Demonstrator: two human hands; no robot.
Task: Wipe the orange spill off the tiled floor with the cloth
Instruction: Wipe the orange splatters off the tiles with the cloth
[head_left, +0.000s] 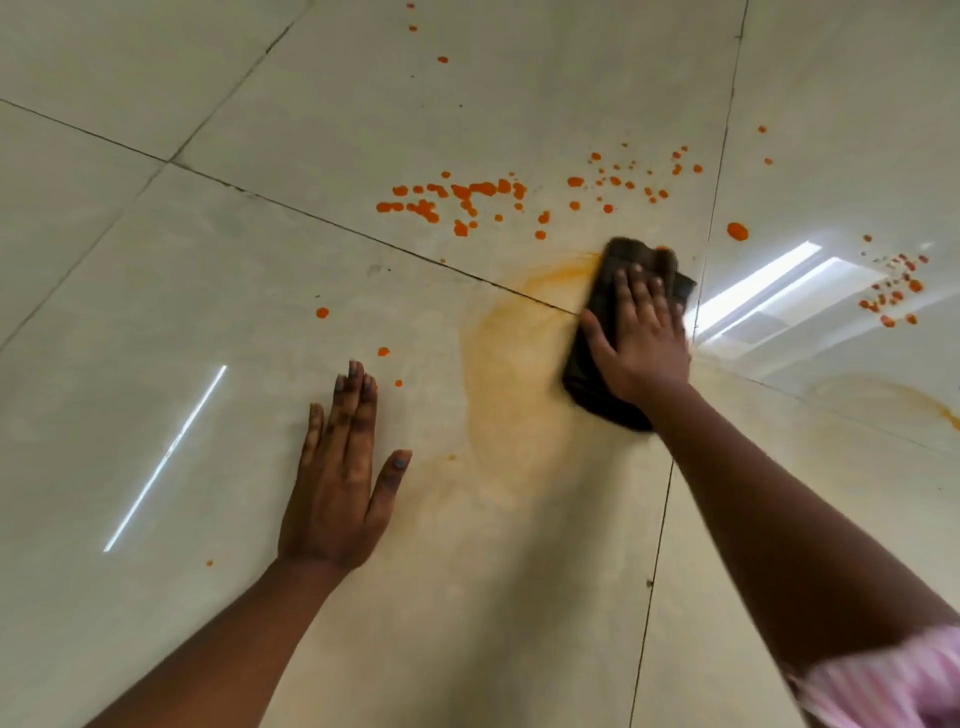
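A glossy pale tiled floor (260, 291) fills the head view, crossed by dark grout lines and streaked with reflected ceiling lights on the left and right. The orange spill (457, 197) lies mostly far of centre as a band of thick droplets, with a second cluster of droplets (896, 291) far right and stray spots near the left hand. Nearer, a pale orange smear (509, 364) curves across the tile just left of the cloth, and another faint ring (893, 400) shows at the right edge.

The dark folded cloth (597, 364) lies flat on the floor where grout lines meet, its far edge touching the smear and close to the nearest droplets.

To do this stroke well, I judge the cloth should travel far and left into the thick droplets under firm, even pressure, then be pulled back toward the near side so the liquid gathers rather than spreads. The smear suggests the cloth is loaded, so refolding to a clean face would help. Grout lines probably need extra passes.

The right hand (641, 338) lies palm down on the cloth, fingers straight and spread, pressing rather than clutching; its grip is apart. The arm reaches out nearly straight, a pink striped sleeve (893, 680) at the shoulder. The left hand (337, 478) rests flat on bare tile, fingers together, thumb out, holding nothing, apparently bracing the body.
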